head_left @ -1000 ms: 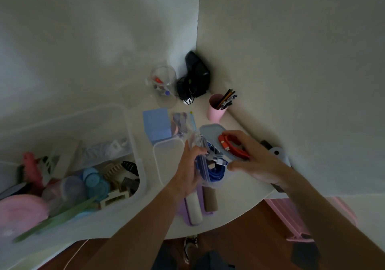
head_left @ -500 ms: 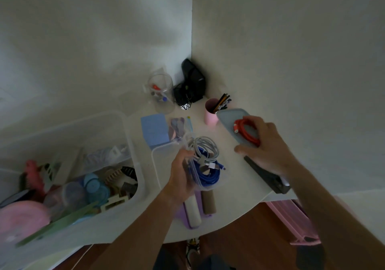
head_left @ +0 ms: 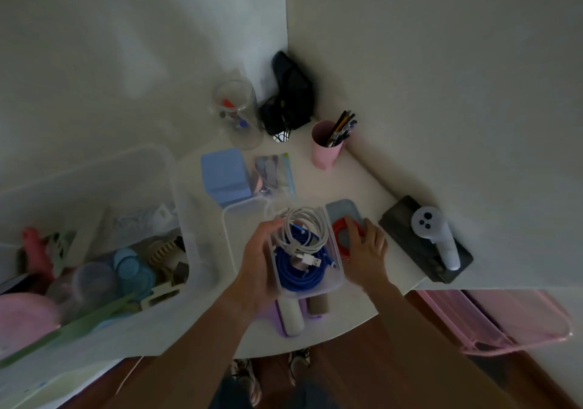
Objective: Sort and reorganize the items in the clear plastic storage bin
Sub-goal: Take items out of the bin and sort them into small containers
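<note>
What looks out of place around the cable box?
The red cable sits outside the small clear box, on a grey lid under the right hand; the white and blue cables are inside. Left hand holds the box.

Plastics and a matt table top

Clear, glossy plastic is seen in the small container and storage bin; smooth rubbery sheathing covers the blue cable; the table is finished matt white.

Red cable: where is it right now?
Head view, right of centre: the red cable lies coiled on the grey lid under the right hand, beside the small clear container.
</note>
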The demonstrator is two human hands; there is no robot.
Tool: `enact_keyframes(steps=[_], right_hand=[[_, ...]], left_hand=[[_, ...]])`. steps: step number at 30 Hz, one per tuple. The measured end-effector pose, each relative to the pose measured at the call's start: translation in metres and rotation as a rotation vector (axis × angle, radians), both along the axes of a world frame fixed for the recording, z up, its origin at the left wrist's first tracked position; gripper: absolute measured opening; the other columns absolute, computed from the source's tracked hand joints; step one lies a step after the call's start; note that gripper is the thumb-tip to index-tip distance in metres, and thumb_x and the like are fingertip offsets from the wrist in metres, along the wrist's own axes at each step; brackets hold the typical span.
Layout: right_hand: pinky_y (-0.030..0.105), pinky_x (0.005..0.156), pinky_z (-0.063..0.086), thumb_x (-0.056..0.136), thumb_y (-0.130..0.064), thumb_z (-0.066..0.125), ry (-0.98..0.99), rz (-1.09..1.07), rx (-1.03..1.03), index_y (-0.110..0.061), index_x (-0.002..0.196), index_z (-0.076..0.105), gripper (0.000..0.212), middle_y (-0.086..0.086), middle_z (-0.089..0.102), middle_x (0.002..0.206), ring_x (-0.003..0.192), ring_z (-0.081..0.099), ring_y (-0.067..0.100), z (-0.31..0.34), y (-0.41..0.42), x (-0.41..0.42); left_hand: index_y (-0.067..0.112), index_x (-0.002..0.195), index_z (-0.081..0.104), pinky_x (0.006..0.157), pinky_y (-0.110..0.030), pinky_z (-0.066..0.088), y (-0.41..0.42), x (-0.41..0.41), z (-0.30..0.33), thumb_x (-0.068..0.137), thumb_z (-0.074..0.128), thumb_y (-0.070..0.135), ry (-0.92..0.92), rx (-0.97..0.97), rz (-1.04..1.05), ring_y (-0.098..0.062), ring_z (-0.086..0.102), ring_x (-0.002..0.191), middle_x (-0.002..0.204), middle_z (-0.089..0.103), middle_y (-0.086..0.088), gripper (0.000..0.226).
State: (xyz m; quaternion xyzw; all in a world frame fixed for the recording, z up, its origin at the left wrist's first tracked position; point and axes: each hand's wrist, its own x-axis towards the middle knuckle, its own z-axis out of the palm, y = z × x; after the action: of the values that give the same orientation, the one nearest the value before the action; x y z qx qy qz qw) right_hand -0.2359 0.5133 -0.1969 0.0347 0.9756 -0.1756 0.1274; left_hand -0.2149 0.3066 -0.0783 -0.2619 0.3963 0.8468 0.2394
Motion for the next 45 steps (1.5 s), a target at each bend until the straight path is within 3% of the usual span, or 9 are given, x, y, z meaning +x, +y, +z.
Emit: enact_keyframes(steps=[5,10,15,22,26,29,33,35,45], right_hand=[[0.042,0.099,0.045,0.089,-0.026,0.068,0.114,-0.005,0.0,-0.016,0.138,0.049,0.054,0.01,0.054,0.133,0.117,0.048,0.029,0.003,0.01,-0.005],[0.037,0.081,0.051,0.089,-0.015,0.065,0.118,-0.129,-0.032,-0.009,0.111,0.064,0.023,0.009,0.058,0.109,0.101,0.057,0.028,0.005,0.005,-0.023],[0.034,0.072,0.058,0.096,-0.017,0.058,0.073,-0.215,-0.138,-0.019,0.108,0.064,0.014,0.007,0.07,0.096,0.082,0.066,0.022,0.032,0.006,-0.027],[0.004,0.064,0.045,0.085,-0.012,0.074,0.447,-0.308,-0.501,-0.012,0.098,0.07,0.013,-0.007,0.07,0.081,0.069,0.066,-0.001,0.172,0.0,-0.025],[0.012,0.062,0.054,0.081,-0.014,0.079,0.215,-0.292,-0.747,-0.017,0.093,0.072,0.014,-0.01,0.073,0.082,0.067,0.068,-0.005,0.204,-0.031,-0.019],[0.02,0.071,0.058,0.082,-0.016,0.078,0.097,-0.196,-0.642,-0.023,0.088,0.071,0.011,-0.013,0.073,0.083,0.072,0.068,-0.004,0.184,-0.058,-0.011],[0.012,0.076,0.05,0.087,-0.022,0.072,0.204,-0.061,-0.395,-0.027,0.093,0.074,0.008,-0.013,0.072,0.088,0.074,0.058,-0.005,0.158,-0.073,-0.007],[0.023,0.079,0.049,0.089,-0.024,0.07,0.27,0.001,-0.291,-0.025,0.099,0.076,0.012,-0.008,0.068,0.093,0.081,0.054,0.003,0.153,-0.075,-0.007],[0.033,0.068,0.049,0.086,-0.02,0.071,0.52,0.106,-0.161,-0.016,0.081,0.069,0.007,-0.001,0.065,0.08,0.074,0.057,0.017,0.143,-0.082,-0.01]], left_hand=[[-0.001,0.134,0.057,0.111,-0.061,0.034,-0.002,-0.001,-0.008,0.091,0.058,0.041,0.012,0.01,-0.01,-0.039,0.057,0.112,0.123,0.06,-0.024,0.06],[0.004,0.13,0.063,0.112,-0.063,0.035,-0.002,0.002,-0.01,0.093,0.058,0.042,-0.005,-0.009,0.009,-0.042,0.058,0.121,0.131,0.062,-0.023,0.054],[0.008,0.124,0.069,0.112,-0.06,0.039,-0.009,0.005,-0.012,0.085,0.063,0.05,-0.051,-0.039,0.062,-0.042,0.058,0.125,0.128,0.066,-0.021,0.058],[0.007,0.127,0.067,0.113,-0.058,0.038,-0.012,0.002,-0.009,0.086,0.06,0.062,-0.045,-0.083,0.053,-0.039,0.058,0.125,0.13,0.065,-0.021,0.069],[0.007,0.127,0.066,0.112,-0.056,0.04,-0.013,0.002,-0.01,0.094,0.051,0.061,-0.027,-0.097,0.056,-0.041,0.058,0.125,0.128,0.065,-0.022,0.065],[0.007,0.129,0.065,0.111,-0.053,0.042,-0.014,0.004,-0.004,0.095,0.043,0.066,-0.022,-0.035,0.058,-0.039,0.058,0.126,0.13,0.064,-0.022,0.072],[0.008,0.127,0.067,0.109,-0.049,0.044,-0.017,0.007,0.001,0.088,0.051,0.071,0.008,-0.101,-0.018,-0.035,0.062,0.122,0.128,0.066,-0.02,0.075],[0.009,0.129,0.065,0.104,-0.045,0.049,-0.017,0.008,-0.001,0.089,0.058,0.063,0.05,-0.169,-0.048,-0.033,0.063,0.12,0.128,0.066,-0.02,0.068],[0.008,0.135,0.055,0.104,-0.05,0.049,-0.02,0.008,-0.005,0.08,0.08,0.045,0.159,-0.193,-0.058,-0.034,0.064,0.119,0.127,0.067,-0.018,0.07]])
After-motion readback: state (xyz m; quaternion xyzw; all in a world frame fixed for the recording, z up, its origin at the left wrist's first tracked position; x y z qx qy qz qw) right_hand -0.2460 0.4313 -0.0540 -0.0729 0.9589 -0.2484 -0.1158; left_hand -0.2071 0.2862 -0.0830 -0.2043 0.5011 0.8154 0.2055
